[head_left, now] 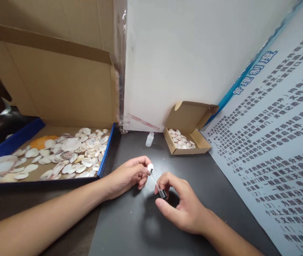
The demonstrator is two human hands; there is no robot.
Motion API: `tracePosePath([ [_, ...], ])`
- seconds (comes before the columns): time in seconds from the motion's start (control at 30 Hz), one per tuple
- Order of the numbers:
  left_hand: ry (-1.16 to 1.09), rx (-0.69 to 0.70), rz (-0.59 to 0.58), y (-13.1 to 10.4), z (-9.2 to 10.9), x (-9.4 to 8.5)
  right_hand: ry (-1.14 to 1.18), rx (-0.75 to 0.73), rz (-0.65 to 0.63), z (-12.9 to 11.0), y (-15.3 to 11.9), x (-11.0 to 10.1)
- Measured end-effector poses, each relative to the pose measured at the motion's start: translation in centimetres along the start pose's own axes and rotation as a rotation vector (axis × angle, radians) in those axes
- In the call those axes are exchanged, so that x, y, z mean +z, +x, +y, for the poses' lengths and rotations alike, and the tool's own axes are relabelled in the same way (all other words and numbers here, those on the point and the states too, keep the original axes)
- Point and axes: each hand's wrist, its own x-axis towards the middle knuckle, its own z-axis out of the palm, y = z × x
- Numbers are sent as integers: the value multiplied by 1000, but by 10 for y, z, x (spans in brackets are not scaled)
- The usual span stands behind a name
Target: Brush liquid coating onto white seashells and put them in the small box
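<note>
Between the thumb and fingers of my left hand (130, 176) is a small white shell (150, 167) with a dark patch along its edge. My right hand (182, 202) grips the black cap of a brush applicator (162, 194) between thumb and fingers. From the cap a thin pale stem points up and left, its dark tip at the shell; whether it touches cannot be told. Beyond both hands a small uncapped bottle (149, 139) of whitish translucent material stands upright on the dark tabletop (130, 227).
On the left lies a wide blue-sided cardboard box (106, 153), lid raised, with many flat shells (71, 153) in it. A small brown carton (191, 152) holding shells (180, 139) stands open at the back right. A white panel (194, 53) rises behind, and a printed sheet (268, 142) borders the right.
</note>
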Motion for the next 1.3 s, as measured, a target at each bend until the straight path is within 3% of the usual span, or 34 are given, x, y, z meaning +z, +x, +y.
tracePosePath([
  [0.67,-110,24,10,2,-1,-4,-95,88,246,4,2,1],
  [1.0,-110,26,52,0,-1,-2,-131,58,287,5,2,1],
  [1.17,-105,18,47,1,0,-2,-131,13,247,5,2,2],
  [1.3,-90,19,31,1,-1,-3,-180,41,311,5,2,2],
])
